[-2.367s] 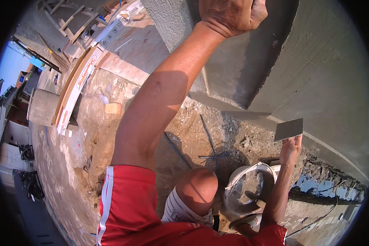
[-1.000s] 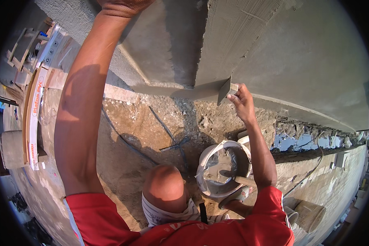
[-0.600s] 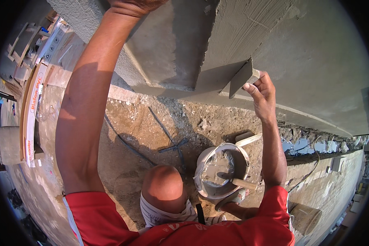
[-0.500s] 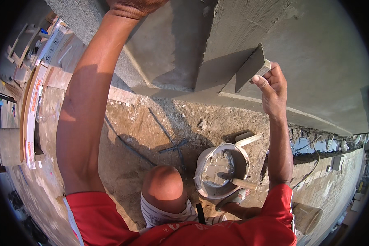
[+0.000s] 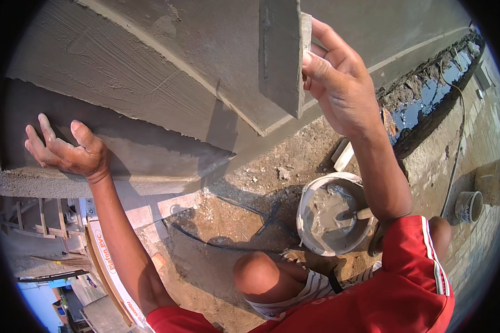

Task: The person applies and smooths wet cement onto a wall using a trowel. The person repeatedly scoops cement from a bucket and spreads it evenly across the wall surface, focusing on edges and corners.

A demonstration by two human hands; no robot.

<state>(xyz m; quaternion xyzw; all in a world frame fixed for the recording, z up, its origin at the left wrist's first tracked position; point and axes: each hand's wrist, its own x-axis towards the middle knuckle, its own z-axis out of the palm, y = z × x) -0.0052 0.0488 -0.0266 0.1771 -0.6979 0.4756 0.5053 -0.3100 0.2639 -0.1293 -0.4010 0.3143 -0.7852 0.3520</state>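
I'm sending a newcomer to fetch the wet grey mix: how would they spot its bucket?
Start at the grey wall, then drop to the dirt below it. Right of the bent knee stands a round, pale-rimmed bucket. Unlike the bucket farther right, it has a tan-handled tool in it.

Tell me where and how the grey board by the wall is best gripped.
Likely by the pale block on the board, coming from the right: it juts out there, where the right hand grips it, while the flat left face offers little hold.
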